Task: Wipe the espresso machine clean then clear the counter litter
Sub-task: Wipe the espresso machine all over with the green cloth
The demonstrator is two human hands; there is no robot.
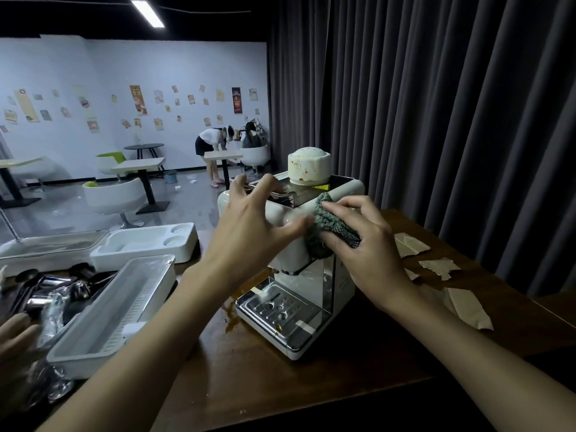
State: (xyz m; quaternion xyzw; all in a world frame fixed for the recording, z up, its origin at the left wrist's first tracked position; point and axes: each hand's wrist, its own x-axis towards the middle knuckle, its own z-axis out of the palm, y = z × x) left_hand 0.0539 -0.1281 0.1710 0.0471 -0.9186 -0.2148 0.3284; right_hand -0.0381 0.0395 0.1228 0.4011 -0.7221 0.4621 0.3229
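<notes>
Grey cloth (327, 218), pinched by right hand (371, 244), touches espresso machine (341, 288).

— Where's the left hand (249, 219)?
— Forearm reaching forward, fingers spread wide, thumb stretched out toward the right.
— And the right hand (367, 244)?
— Forearm angled inward, fingers curled, gripping a grey-green cloth (325, 218).

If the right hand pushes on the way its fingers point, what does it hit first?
Probably the left hand: the right hand presses the green cloth against the espresso machine, fingers aimed at the left thumb, which seems to touch the cloth.
</notes>
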